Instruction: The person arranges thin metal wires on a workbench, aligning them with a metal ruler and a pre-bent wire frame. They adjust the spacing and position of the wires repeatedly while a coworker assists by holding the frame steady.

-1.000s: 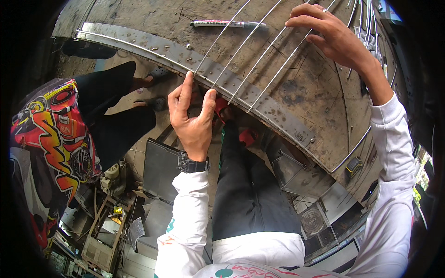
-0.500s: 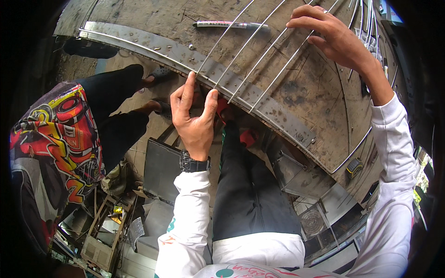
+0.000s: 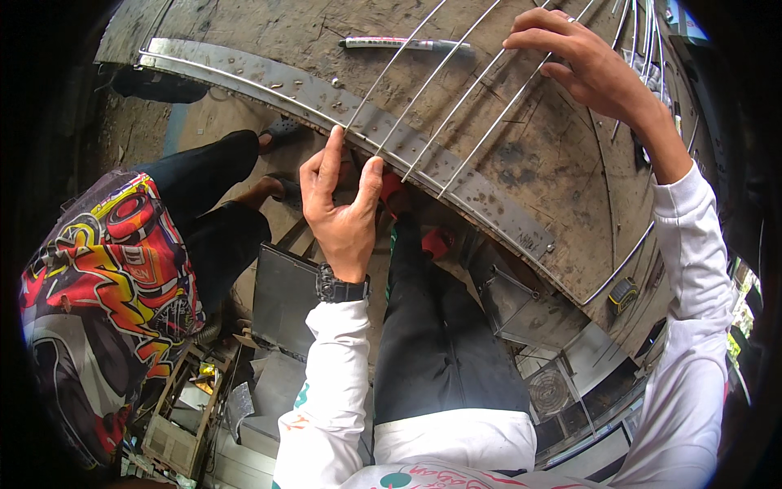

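Several thin steel rods (image 3: 456, 102) lie side by side across a worn metal workbench (image 3: 521, 155), their near ends reaching its front edge strip (image 3: 383, 134). My left hand (image 3: 342, 208) is at that edge, fingers apart, fingertips against the near ends of the rods. My right hand (image 3: 590, 65) rests farther back on the bench, fingers curled down over the same rods. A black watch (image 3: 340, 288) is on my left wrist.
A marker pen (image 3: 405, 43) lies on the bench behind the rods. More rods (image 3: 648, 41) lie at the far right. Another person in a bright printed shirt (image 3: 106, 285) and dark trousers stands at the left. Metal boxes and parts (image 3: 285, 301) sit under the bench.
The person at the left has shifted a little. My hands and the rods have hardly moved.
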A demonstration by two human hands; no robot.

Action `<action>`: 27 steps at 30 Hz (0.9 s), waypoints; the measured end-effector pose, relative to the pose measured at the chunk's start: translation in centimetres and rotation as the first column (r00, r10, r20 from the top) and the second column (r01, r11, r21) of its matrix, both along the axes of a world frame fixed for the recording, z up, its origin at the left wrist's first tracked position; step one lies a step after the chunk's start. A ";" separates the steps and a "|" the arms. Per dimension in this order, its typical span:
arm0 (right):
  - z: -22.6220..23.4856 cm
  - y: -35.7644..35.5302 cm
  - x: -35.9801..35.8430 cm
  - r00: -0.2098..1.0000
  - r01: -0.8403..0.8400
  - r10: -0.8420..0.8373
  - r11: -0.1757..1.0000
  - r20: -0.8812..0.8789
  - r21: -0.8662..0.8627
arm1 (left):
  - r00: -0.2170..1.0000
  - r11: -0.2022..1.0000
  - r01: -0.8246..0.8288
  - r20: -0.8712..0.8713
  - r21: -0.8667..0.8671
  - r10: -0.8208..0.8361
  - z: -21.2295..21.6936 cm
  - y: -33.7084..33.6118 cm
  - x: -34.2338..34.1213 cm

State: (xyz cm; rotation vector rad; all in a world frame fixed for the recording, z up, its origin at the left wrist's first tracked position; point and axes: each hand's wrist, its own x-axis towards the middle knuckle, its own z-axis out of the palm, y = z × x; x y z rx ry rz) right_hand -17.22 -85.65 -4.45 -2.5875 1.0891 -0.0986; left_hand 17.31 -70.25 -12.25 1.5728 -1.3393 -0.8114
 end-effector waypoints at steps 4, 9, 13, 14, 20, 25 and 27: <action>2.1 -0.2 1.1 0.998 -0.032 0.028 0.996 0.047 0.083 | 1.000 1.000 -0.011 0.010 0.004 0.010 0.3 0.1 0.0; 2.5 -0.1 1.3 0.999 -0.015 0.010 0.994 0.048 0.110 | 0.998 0.999 0.021 0.057 -0.039 -0.019 -0.2 0.0 0.3; 2.3 -0.2 1.0 0.999 -0.020 0.014 0.994 0.052 0.109 | 0.999 1.000 0.010 -0.036 -0.006 -0.010 0.0 -0.1 0.0; 2.2 -0.2 0.9 0.999 -0.020 0.014 0.994 0.051 0.109 | 0.999 1.000 0.014 -0.038 0.001 -0.014 0.1 -0.1 -0.1; 1.9 -0.2 0.9 0.997 -0.010 0.003 0.994 0.072 0.107 | 0.999 1.000 0.028 -0.020 0.006 -0.028 0.3 -0.2 0.0; 2.0 -0.1 0.8 0.996 -0.018 0.010 0.996 0.092 0.089 | 0.995 0.999 0.038 -0.092 0.036 -0.034 0.6 -0.4 0.1; 2.0 -0.1 0.7 0.995 -0.018 0.009 0.996 0.103 0.090 | 0.998 0.999 0.035 -0.045 0.010 -0.035 1.3 -0.6 0.4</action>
